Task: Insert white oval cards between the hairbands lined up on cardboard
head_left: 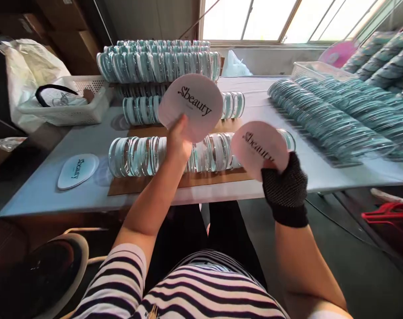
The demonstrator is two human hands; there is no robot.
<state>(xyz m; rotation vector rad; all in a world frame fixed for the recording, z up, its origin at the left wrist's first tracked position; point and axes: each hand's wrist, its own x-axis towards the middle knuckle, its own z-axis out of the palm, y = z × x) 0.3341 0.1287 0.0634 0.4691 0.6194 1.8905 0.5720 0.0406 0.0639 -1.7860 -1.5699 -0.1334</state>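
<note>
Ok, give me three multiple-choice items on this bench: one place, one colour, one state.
1. Where does the white basket sit?
A. table's far left
B. floor
C. by the right hand

2. What colour is the glove on the right hand?
A. white
B. black
C. red

3. What does the left hand hold?
A. nothing
B. a basket
C. a round "beauty" disc

Answers: 1 A, it stands at the table's far left. 2 B, dark knit glove. 3 C, fingers grip the disc's lower edge.
</note>
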